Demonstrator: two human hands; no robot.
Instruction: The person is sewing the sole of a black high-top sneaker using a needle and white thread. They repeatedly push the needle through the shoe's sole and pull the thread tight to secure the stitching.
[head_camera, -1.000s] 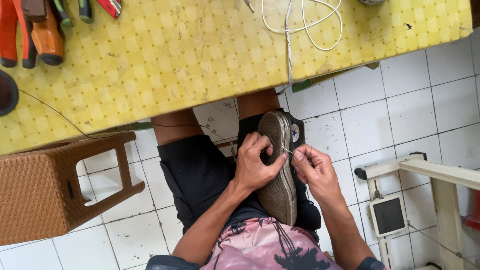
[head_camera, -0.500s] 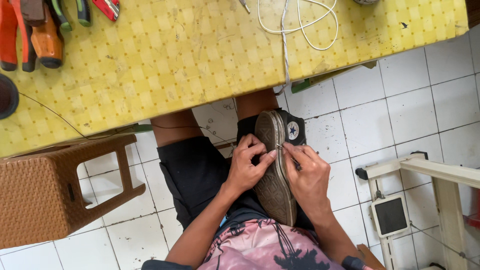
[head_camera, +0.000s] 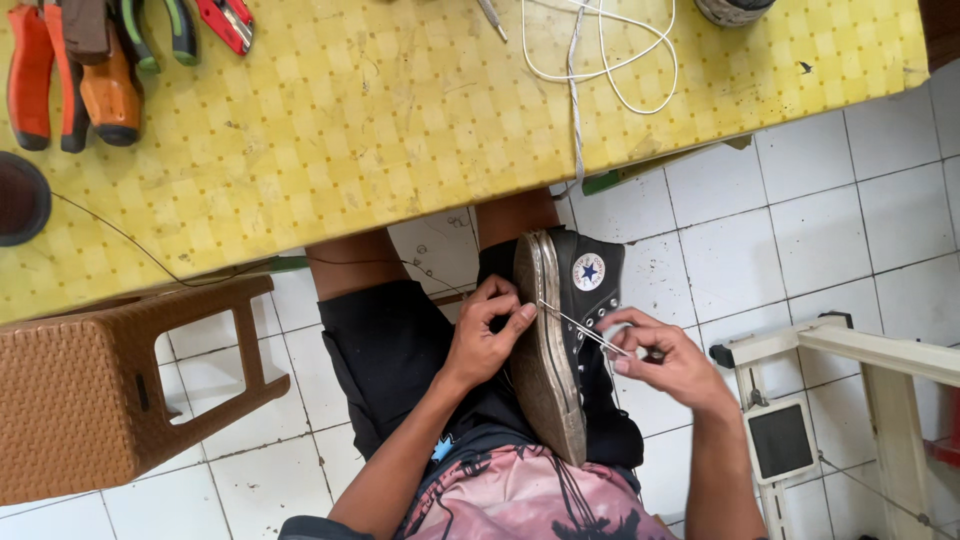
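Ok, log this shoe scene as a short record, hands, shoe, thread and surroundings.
left hand: fingers pressed on the worn rubber sole edge of the black high-top canvas shoe
right hand: pinching a thin tool with a taut white thread running to the sole
shoe: on its side across the lap
nearby: yellow checked tabletop, brown plastic woven-pattern stool

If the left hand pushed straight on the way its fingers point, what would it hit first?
The left hand points rightward; its fingertips already press the rubber sole edge of the black high-top sneaker, so that sole comes first.
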